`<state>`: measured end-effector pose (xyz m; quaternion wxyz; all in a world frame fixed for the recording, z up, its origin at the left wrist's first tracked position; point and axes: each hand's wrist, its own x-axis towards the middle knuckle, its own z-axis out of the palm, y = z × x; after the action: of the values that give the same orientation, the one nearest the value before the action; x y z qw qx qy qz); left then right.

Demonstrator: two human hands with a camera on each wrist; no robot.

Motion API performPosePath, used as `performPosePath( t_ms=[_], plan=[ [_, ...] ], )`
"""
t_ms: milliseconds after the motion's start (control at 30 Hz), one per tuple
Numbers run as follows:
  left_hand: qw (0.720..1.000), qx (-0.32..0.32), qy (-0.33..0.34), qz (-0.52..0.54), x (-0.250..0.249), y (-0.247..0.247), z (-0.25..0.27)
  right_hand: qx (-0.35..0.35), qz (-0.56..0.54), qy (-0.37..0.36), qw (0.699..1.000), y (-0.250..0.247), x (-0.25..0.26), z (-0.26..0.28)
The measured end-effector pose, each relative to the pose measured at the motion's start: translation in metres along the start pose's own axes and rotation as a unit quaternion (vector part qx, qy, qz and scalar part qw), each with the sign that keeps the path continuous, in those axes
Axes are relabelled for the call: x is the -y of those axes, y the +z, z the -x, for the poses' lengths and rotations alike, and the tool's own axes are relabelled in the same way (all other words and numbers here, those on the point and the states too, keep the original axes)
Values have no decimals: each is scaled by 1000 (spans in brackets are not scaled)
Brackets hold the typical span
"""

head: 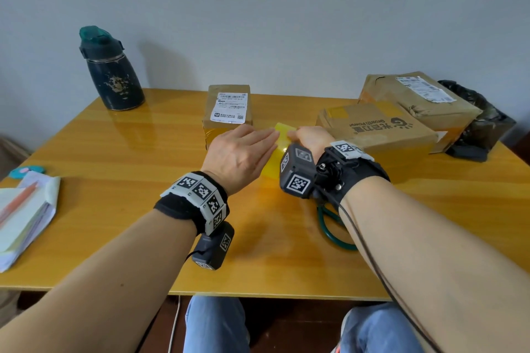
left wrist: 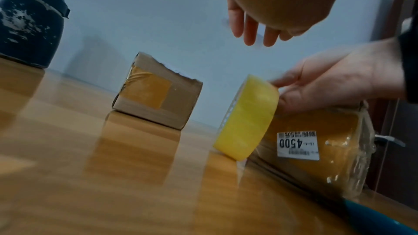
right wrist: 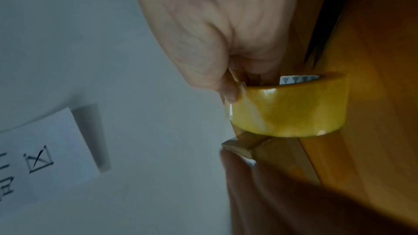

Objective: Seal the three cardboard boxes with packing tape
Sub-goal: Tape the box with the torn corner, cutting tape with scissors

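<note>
My right hand (head: 308, 137) grips the yellow tape roll (left wrist: 246, 117), fingers in its core, roll tilted with its lower edge on the table (head: 129, 152). My left hand (head: 239, 155) hovers flat and open just left of it. Small box (head: 228, 112) sits just beyond my left fingertips; two larger boxes (head: 378, 135) to my right.

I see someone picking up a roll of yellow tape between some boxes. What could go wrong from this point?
The right hand holds the tape roll tilted on its edge, with only fingertips in its core; that light grip might let it slip and roll across the glossy table. The left hand hovers open just above, so sticky tape could catch its fingers. The small box sits loose nearby and may slide when tape is pressed on.
</note>
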<state>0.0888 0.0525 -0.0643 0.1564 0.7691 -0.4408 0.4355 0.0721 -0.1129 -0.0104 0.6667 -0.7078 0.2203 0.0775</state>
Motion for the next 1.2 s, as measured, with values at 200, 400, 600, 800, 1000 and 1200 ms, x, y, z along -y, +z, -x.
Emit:
performPosePath(
  t_ms=[200, 400, 600, 800, 1000, 1200],
  plan=[
    [900, 182, -391, 66, 1, -10, -26, 9, -40, -11, 999, 2, -6, -1],
    [608, 253, -621, 424, 3, 5, -26, 41, -186, 7, 982, 2, -15, -8],
    [606, 254, -594, 463, -10, 13, -24, 53, -133, 9, 990, 5, -19, -15],
    [510, 261, -618, 538, -17, 6, -28, 70, -132, -1, 989, 2, -26, -16],
    [504, 236, -610, 564, -22, 10, -30, 105, -172, -2, 980, -2, -26, -19],
    [476, 212, -620, 586, -20, 13, -29, 146, -199, 34, 968, -2, -24, -22]
  ],
)
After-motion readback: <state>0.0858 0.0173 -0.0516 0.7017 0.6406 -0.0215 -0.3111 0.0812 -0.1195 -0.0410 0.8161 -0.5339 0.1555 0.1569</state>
